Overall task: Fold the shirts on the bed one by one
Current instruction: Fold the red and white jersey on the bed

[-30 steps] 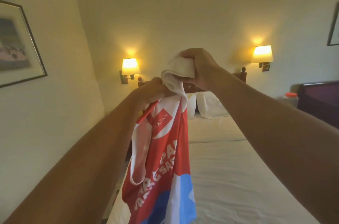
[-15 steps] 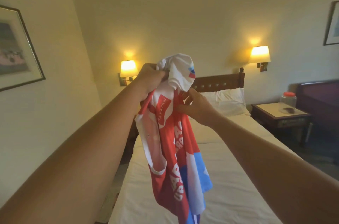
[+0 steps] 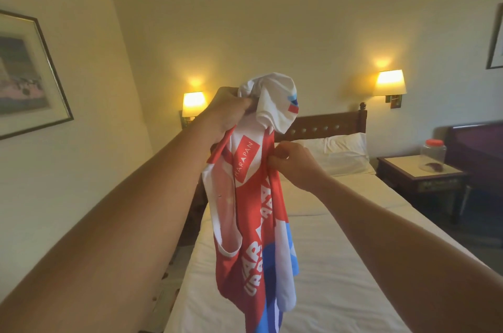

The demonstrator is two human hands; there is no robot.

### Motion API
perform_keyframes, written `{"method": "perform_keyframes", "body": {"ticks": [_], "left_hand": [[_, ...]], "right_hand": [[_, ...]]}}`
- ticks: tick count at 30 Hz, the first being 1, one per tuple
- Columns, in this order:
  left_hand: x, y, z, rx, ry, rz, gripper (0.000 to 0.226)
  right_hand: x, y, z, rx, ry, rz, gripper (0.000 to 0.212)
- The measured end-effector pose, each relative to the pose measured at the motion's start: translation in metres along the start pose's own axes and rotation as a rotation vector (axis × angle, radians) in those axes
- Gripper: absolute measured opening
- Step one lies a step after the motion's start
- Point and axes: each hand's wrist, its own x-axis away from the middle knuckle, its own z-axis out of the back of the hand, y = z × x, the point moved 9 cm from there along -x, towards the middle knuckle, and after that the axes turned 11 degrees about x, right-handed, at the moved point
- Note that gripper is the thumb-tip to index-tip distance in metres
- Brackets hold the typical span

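Note:
A red, white and blue shirt (image 3: pixel 251 226) with white lettering hangs bunched in the air above the bed (image 3: pixel 340 264). My left hand (image 3: pixel 227 112) grips its crumpled white top part at head height. Lower down, my right hand (image 3: pixel 292 162) pinches the shirt's right edge between thumb and fingers. The rest of the shirt droops down toward the white sheet. No other shirts show on the bed.
A white pillow (image 3: pixel 339 153) lies at the wooden headboard (image 3: pixel 326 124). A bedside table (image 3: pixel 424 174) with a clear jar with a red lid (image 3: pixel 433 154) stands to the right. Wall lamps (image 3: pixel 390 83) glow on both sides. The left wall is close by.
My right hand let go of the shirt's top and dropped to pinch its right edge lower down. The view widened to show more of the bed and bedside table.

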Motion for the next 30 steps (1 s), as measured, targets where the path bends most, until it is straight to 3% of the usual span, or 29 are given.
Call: {"method": "perform_keyframes", "body": {"ticks": [3,8,16,18,22,24,27,30], "left_hand": [[0.001,0.0,0.0,0.001,-0.009,0.011,0.016],[0.002,-0.005,0.002,-0.03,-0.001,0.009,0.017],[0.001,-0.02,0.023,-0.059,0.038,0.036,0.014],[0.003,-0.028,0.032,-0.074,0.057,0.049,0.016],[0.007,-0.045,0.054,-0.072,0.107,0.095,0.024],[0.009,-0.054,0.059,-0.056,0.098,0.137,0.034],[0.011,-0.067,0.058,-0.106,0.006,0.205,0.044],[0.016,-0.078,0.053,-0.485,-0.182,0.256,0.039]], "right_hand": [[0.0,-0.019,0.011,0.0,0.098,0.089,0.023],[-0.004,-0.021,0.006,0.326,0.1,0.063,0.016],[0.006,0.012,-0.02,0.55,-0.141,-0.044,0.013],[0.007,0.023,-0.017,0.455,-0.127,-0.092,0.007],[-0.004,0.041,0.012,-0.123,0.16,-0.299,0.015],[-0.01,0.036,0.021,-0.277,0.223,-0.324,0.018],[-0.022,0.024,0.027,-0.39,0.221,-0.296,0.03],[-0.032,0.018,0.031,-0.334,0.218,-0.261,0.022]]}}
